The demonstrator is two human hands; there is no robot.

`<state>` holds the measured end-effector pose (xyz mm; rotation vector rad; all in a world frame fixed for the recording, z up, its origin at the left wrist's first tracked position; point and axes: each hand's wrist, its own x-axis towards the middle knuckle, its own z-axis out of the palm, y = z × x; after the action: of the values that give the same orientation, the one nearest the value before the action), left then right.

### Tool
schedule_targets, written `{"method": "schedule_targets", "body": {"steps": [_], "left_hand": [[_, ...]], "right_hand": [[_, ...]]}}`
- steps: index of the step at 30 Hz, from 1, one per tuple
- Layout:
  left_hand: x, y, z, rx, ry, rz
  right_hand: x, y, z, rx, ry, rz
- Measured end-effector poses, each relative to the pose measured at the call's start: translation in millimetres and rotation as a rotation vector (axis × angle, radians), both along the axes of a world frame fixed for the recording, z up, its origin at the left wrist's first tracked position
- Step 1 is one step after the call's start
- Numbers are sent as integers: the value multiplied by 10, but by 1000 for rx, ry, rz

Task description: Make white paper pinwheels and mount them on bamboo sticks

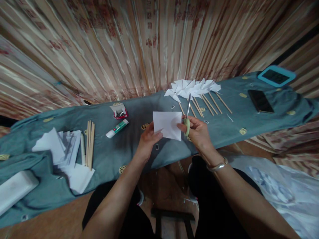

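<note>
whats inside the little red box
Small, shiny, silvery pieces show in the open red box, too small to identify; whatever lies beneath them is covered.

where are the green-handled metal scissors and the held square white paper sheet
Green-handled metal scissors (187,124): head view, on the green handle.
Held square white paper sheet (167,124): head view, on its middle.

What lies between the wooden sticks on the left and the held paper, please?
In the head view, a green-and-white tube on the cloth comes first from the sticks, then the left hand gripping the paper.
</note>
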<state>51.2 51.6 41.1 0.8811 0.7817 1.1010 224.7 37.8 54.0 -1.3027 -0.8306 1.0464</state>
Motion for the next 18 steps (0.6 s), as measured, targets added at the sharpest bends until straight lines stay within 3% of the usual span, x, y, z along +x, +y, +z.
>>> {"method": "schedule_targets", "body": {"steps": [4,8,18], "left_hand": [[118,-106,-39,-26,93,8],[156,-139,-57,-107,150,54],[124,-82,-110,-167,108,230]], "right_hand": [[-82,-6,7,-13,59,-30],[-150,-26,-7,-34,98,31],[-185,-57,-53,-64,155,61]]}}
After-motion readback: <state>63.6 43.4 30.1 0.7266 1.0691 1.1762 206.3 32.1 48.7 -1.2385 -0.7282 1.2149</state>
